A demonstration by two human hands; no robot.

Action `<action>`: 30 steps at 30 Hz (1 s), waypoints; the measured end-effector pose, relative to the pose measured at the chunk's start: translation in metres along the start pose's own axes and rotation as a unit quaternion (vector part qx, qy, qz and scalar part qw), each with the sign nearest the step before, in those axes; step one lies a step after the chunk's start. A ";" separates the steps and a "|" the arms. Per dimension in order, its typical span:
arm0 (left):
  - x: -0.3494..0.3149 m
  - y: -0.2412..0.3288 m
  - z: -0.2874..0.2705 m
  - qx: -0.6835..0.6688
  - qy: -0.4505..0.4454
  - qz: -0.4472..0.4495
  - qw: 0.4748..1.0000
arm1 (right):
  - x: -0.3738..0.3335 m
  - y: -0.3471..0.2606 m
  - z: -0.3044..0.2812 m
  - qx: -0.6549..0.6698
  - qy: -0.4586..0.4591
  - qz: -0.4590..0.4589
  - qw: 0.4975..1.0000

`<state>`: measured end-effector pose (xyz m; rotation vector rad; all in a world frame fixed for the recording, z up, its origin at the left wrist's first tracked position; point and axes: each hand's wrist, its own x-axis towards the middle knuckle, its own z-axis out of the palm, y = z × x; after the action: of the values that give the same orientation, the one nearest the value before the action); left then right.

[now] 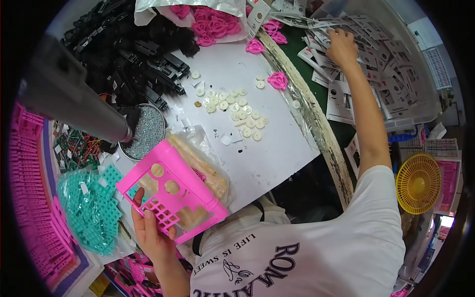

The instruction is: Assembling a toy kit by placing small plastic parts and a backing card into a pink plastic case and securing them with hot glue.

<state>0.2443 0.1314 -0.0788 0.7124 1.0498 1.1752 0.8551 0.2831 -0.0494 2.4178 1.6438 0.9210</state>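
Observation:
My left hand (pixel 150 231) is closed on the lower left edge of a pink plastic housing (pixel 198 190). This housing has round cutouts and a square grid, and is tilted above the table's near edge. Part of a clear bag (pixel 210 166) with tan contents shows behind it. At the far right, my right hand (pixel 342 48) rests on a heap of flat white-grey panels (pixel 341 101) with holes. Its fingers are bent and somewhat apart, with the tips partly hidden among the panels. No panel is seen lifted in it.
White round discs (pixel 242 114) lie across the white table (pixel 277 163). A grey power tool (pixel 94 109) hangs over a bowl of screws (pixel 148 126). Black parts (pixel 143 54), bagged teal grids (pixel 89 213) and pink rings (pixel 215 24) surround the table. A clear bin (pixel 420 99) holds many panels.

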 end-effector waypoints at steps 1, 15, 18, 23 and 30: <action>0.000 0.001 0.000 -0.005 0.002 0.005 1.000 | 0.008 0.003 0.005 0.005 -0.007 0.015 1.000; 0.004 0.008 -0.001 -0.034 0.017 -0.032 0.999 | 0.134 0.057 0.114 0.047 -0.092 -0.080 0.991; 0.005 0.009 -0.007 -0.042 0.014 -0.024 0.999 | 0.144 0.089 0.113 0.053 -0.033 -0.049 0.997; 0.007 0.006 -0.014 -0.074 0.016 -0.018 0.997 | 0.093 0.092 0.022 0.115 0.114 -0.048 0.986; 0.014 0.002 -0.008 -0.181 -0.053 -0.123 0.974 | -0.143 -0.063 -0.176 0.638 0.176 -0.264 0.701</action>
<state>0.2362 0.1444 -0.0834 0.3421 0.7796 1.0616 0.6778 0.1398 0.0081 1.8314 3.7445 -0.0136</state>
